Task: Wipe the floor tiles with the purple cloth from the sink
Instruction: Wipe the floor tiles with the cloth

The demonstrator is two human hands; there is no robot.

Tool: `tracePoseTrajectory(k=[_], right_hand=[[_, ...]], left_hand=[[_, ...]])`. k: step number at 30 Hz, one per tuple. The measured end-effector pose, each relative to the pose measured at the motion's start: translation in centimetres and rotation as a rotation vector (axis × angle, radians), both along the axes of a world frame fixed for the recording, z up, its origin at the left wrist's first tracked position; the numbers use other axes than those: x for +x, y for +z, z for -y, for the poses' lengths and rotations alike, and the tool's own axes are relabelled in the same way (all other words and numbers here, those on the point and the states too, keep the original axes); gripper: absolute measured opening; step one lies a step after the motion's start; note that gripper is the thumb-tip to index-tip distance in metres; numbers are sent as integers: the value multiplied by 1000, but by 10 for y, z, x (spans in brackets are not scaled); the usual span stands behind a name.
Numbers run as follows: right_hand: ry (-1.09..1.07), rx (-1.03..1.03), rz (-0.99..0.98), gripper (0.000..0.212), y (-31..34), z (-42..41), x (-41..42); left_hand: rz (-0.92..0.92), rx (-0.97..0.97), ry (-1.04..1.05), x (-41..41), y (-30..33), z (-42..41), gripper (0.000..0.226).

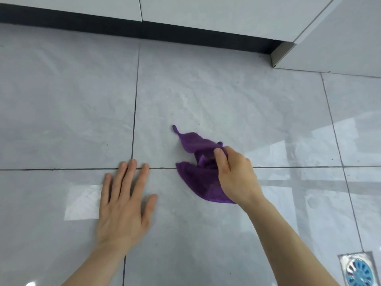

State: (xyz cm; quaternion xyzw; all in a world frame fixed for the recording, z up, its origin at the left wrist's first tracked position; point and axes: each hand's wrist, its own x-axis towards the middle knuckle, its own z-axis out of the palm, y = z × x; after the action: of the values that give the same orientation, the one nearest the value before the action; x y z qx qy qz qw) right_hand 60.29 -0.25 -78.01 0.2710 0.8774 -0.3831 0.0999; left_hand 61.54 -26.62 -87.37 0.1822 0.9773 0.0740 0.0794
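Note:
A crumpled purple cloth lies on the glossy grey floor tiles, across a grout line. My right hand is shut on the cloth's bunched middle, pressing it to the floor, and covers its right part. To the left of the cloth, my left hand rests flat on the tiles with fingers spread, holding nothing and a short gap away from the cloth.
White cabinet fronts over a dark kickboard run along the far edge. A white cabinet corner juts out at the upper right. A metal floor drain with a blue insert sits at the lower right.

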Motion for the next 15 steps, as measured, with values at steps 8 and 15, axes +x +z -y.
tracePoseTrajectory(k=[8,15], right_hand=[[19,-85,-119,27,0,2,30],[531,497,-244,74,-69,36,71]], left_hand=[[-15,-10,0,0,1,-1,73],[-13,0,8,1,1,-1,73]])
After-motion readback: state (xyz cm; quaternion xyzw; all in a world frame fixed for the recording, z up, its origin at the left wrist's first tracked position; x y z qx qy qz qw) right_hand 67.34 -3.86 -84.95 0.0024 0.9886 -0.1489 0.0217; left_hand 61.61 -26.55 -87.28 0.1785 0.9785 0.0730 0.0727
